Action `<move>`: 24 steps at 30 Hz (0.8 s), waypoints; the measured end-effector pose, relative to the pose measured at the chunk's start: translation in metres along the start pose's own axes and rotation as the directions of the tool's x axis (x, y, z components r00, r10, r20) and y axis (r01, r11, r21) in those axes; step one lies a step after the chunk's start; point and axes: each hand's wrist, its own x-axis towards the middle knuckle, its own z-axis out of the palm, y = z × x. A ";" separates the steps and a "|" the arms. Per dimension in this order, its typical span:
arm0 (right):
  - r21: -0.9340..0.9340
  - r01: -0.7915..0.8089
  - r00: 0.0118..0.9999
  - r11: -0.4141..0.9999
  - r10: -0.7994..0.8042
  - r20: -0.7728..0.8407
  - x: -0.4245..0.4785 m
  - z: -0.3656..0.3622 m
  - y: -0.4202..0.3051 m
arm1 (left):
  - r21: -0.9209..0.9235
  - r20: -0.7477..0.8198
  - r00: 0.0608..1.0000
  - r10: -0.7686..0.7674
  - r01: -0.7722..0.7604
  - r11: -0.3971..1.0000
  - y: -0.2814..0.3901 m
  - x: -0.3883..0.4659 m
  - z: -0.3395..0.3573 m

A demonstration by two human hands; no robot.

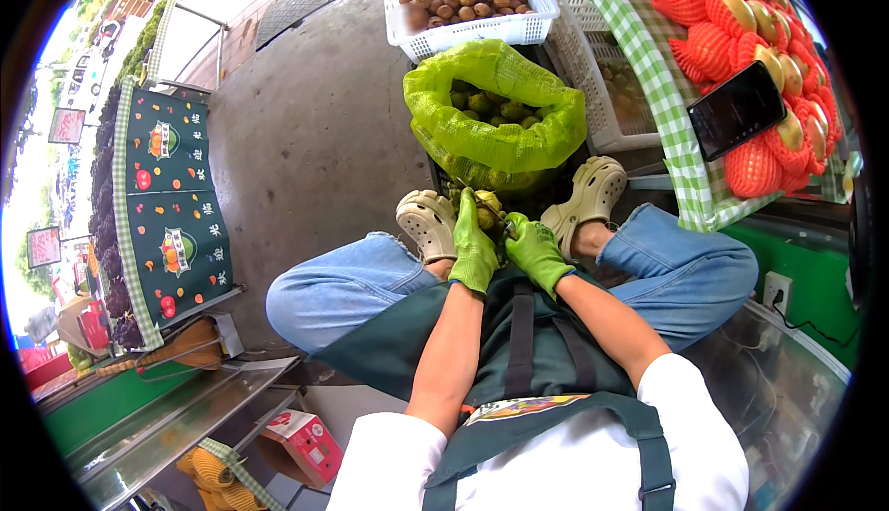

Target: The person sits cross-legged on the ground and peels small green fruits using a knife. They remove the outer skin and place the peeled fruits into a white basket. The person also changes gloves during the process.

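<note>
My left hand [474, 250], in a green work glove, grips a walnut [488, 204] with pale yellowish patches, its thumb stretched along the near side. My gloved right hand [537, 250] is closed around a small knife [494, 210], whose thin blade reaches to the walnut. Most of the knife's handle is hidden by the fingers. Just beyond both hands stands a yellow-green mesh sack [496, 157], its top rolled open. Green-husked walnuts [496, 105] fill the inside. Dark scraps lie under my hands, too shaded to make out.
Brown shelled walnuts [479, 1] lie in a white plastic crate [472, 44] behind the sack. Another white crate [625, 139] stands to its right. A smartphone [737, 110] rests on net-wrapped fruit [753, 171]. At the left is a fruit-printed stall cloth [173, 195]; a cardboard box [305, 445] sits lower left.
</note>
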 end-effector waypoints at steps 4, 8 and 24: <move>-0.027 0.079 0.996 0.997 -0.078 0.050 0.004 -0.019 0.006 | 0.007 -0.028 0.999 0.027 -0.027 1.000 0.002 0.003 0.003; -0.032 0.192 0.974 0.981 -0.186 0.133 -0.002 -0.035 0.029 | -0.143 0.047 0.987 -0.152 0.158 0.977 0.025 -0.005 0.000; 0.015 0.104 0.994 0.994 -0.105 0.028 -0.011 0.003 0.008 | -0.290 0.162 0.948 -0.276 0.313 0.904 0.020 -0.008 -0.005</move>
